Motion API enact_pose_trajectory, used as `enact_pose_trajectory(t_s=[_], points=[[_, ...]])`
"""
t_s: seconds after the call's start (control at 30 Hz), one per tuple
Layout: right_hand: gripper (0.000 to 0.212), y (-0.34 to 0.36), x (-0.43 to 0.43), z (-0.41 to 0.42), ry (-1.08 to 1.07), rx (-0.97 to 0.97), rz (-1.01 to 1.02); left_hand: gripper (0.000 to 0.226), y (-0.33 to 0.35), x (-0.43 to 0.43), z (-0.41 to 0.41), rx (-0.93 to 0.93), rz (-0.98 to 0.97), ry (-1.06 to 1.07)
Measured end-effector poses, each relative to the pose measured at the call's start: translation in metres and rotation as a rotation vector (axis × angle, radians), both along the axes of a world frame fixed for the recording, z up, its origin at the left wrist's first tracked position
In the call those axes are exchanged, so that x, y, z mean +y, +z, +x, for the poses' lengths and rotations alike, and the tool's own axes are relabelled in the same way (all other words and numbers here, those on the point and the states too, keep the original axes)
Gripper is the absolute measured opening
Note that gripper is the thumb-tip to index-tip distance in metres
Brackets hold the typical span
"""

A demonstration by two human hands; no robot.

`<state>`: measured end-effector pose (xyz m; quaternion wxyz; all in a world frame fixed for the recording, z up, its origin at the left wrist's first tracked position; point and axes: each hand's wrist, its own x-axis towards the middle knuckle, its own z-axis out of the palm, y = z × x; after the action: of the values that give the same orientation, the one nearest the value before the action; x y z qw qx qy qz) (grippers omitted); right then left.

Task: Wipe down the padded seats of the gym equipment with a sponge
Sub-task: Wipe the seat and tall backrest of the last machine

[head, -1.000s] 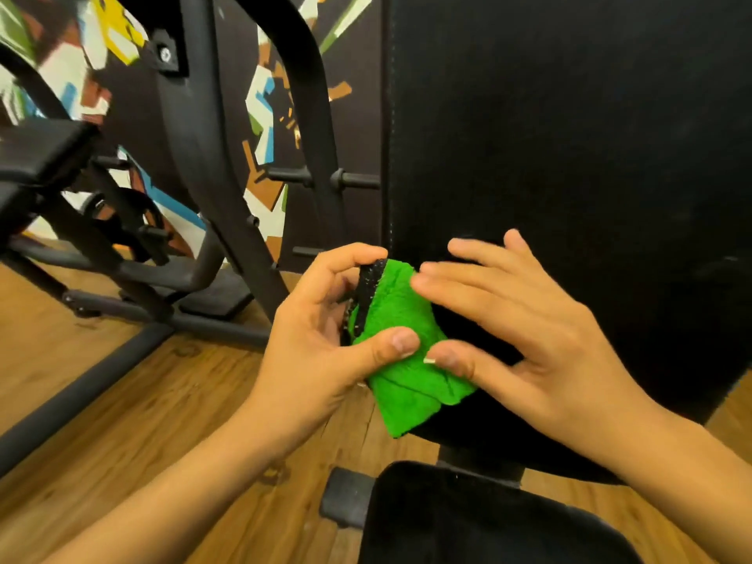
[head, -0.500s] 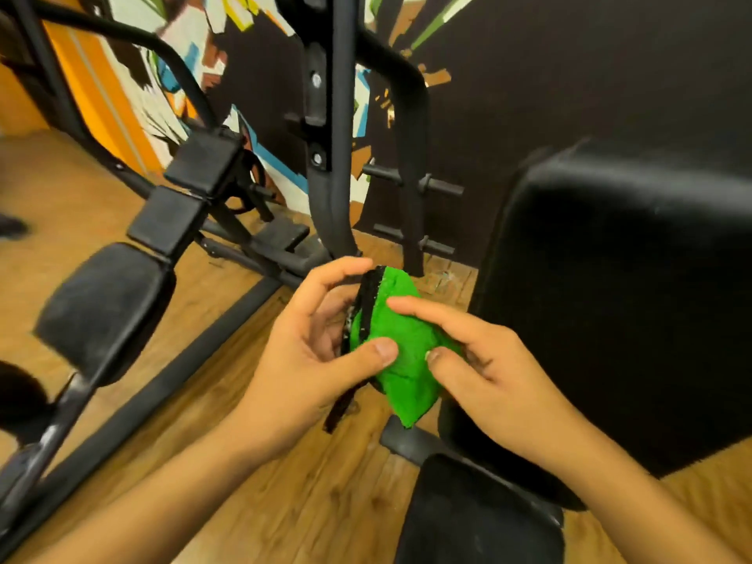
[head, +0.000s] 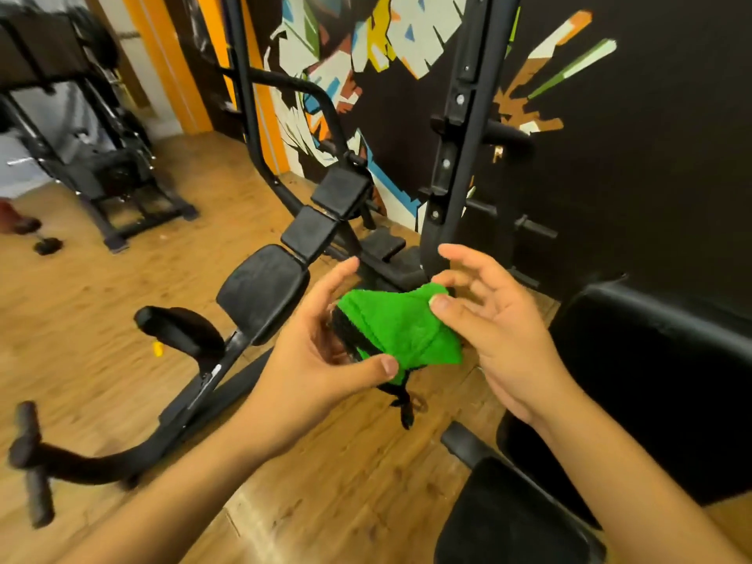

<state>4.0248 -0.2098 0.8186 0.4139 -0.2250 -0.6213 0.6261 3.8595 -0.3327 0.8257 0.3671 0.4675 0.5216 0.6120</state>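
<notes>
A green sponge cloth with a black scrub side (head: 401,331) is held in mid-air between both hands. My left hand (head: 317,360) grips its lower left edge, thumb on top. My right hand (head: 492,327) pinches its upper right corner between thumb and finger, the other fingers spread. A black padded backrest (head: 659,384) stands at the right, and its black seat pad (head: 512,519) lies below it. To the left of my hands sit further black pads (head: 264,295) of another machine.
A black upright frame post (head: 455,156) rises behind my hands. A curved black handlebar (head: 61,462) reaches out at lower left. Another machine (head: 114,168) stands at far left on the wooden floor (head: 101,287). A painted mural wall (head: 366,75) is behind.
The view has swung left and back from the black backrest. Both hands carried the green sponge away from the pad, and my right hand went from lying on it to pinching its corner.
</notes>
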Motion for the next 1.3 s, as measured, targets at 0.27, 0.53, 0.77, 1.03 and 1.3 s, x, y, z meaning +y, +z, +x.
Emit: enact_pose_trajectory(t_s=[0.27, 0.53, 0.77, 1.03, 1.3], points=[[0.051, 0.030, -0.045, -0.034, 0.059, -0.080, 0.285, 0.027, 0.010, -0.064, 0.000, -0.014, -0.069, 0.064], [0.050, 0.036, -0.061, -0.030, 0.334, -0.017, -0.102, 0.033, 0.015, -0.077, 0.006, -0.177, 0.091, 0.212], [0.054, 0.042, -0.071, -0.025, 0.252, -0.077, 0.066, 0.038, 0.026, -0.081, 0.011, 0.222, 0.038, 0.355], [0.060, 0.040, -0.075, -0.015, 0.308, -0.102, 0.029, 0.045, 0.034, -0.085, 0.012, 0.329, -0.074, 0.295], [0.066, 0.040, -0.077, -0.009, 0.388, -0.138, 0.074, 0.010, 0.038, -0.094, 0.013, 0.419, -0.138, 0.327]])
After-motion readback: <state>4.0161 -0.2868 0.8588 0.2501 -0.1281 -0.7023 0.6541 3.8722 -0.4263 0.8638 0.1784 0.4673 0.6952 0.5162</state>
